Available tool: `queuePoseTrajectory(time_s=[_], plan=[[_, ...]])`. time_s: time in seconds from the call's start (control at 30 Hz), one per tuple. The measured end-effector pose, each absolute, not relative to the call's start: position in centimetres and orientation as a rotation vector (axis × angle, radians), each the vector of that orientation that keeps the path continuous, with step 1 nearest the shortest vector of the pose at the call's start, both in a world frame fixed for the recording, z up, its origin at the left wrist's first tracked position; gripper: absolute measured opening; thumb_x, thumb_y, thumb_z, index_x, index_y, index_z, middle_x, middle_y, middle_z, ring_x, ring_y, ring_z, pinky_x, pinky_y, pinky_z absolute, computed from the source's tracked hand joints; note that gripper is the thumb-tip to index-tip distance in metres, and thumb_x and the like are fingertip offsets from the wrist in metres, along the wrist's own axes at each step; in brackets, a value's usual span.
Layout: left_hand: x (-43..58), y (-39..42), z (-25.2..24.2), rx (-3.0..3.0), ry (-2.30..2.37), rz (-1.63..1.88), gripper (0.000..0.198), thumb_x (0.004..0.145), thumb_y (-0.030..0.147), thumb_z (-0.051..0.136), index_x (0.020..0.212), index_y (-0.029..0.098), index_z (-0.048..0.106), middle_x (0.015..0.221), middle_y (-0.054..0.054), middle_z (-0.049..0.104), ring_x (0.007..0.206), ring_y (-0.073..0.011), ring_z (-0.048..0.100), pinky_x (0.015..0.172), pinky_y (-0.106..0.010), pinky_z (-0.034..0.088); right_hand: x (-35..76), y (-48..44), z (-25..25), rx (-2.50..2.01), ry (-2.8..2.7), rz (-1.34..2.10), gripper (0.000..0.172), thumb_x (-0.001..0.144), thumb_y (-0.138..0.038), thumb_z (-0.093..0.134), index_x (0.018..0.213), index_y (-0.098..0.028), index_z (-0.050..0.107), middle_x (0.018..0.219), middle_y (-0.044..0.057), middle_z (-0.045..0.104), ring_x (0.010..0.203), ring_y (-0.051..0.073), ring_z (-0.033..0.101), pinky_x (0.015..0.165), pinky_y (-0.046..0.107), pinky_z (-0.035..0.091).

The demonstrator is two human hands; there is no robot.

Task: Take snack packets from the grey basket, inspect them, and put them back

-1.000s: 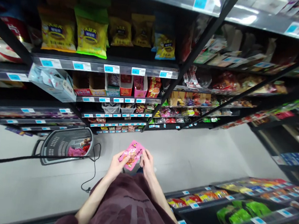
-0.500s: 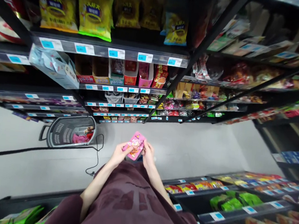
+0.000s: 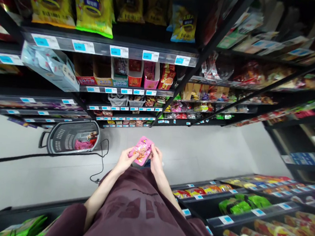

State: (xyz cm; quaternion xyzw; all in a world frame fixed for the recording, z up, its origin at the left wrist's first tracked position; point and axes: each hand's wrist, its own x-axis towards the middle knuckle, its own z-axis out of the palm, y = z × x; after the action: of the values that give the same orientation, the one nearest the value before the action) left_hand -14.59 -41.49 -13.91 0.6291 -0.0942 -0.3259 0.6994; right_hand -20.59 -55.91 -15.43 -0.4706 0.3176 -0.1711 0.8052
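Note:
A small pink snack packet [image 3: 142, 150] is held in front of my body with both hands. My left hand [image 3: 125, 160] pinches its left edge and my right hand [image 3: 156, 159] grips its right edge, fingers closed on it. Below the hands my dark maroon shirt fills the lower middle of the view. A grey shopping basket [image 3: 66, 135] stands on the floor to the left, with a few pink and red packets inside.
Black shelves [image 3: 111, 49] with blue price tags face me, stocked with yellow and green chip bags [image 3: 93, 6] and small snack boxes. Lower shelves of packets [image 3: 238, 207] run along my right. A black cable [image 3: 100, 164] trails over the pale floor by the basket.
The view has tilted down and drifted a little, so the shelves sit higher in the picture. Both hands still hold the pink packet, now slightly higher and closer to my body.

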Motion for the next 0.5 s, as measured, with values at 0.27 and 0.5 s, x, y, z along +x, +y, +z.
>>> queuePoseTrajectory(time_s=[0.27, 0.5], plan=[[-14.22, -41.26, -14.77, 1.451, -0.195, -0.687, 0.054, 0.077, 0.042, 0.071, 0.119, 0.009, 0.062, 0.113, -0.014, 0.070, 0.100, -0.0283, 0.067, 0.087, -0.038, 0.054, -20.23, -55.64, -15.36, -1.036, 0.677, -0.374, 0.047, 0.079, -0.054, 0.066, 0.059, -0.019, 0.043, 0.052, -0.006, 0.035, 0.047, 0.008, 0.029, 0.048, 0.025, 0.022], [-14.16, -41.31, -14.18, 1.467, -0.179, -0.660, 0.053, 0.073, 0.043, 0.074, 0.113, 0.009, 0.064, 0.110, -0.014, 0.070, 0.099, -0.0284, 0.068, 0.087, -0.038, 0.055, -20.01, -55.58, -15.44, -1.064, 0.675, -0.366, 0.045, 0.079, -0.055, 0.066, 0.061, -0.019, 0.045, 0.054, -0.005, 0.036, 0.049, 0.008, 0.031, 0.047, 0.024, 0.024]])
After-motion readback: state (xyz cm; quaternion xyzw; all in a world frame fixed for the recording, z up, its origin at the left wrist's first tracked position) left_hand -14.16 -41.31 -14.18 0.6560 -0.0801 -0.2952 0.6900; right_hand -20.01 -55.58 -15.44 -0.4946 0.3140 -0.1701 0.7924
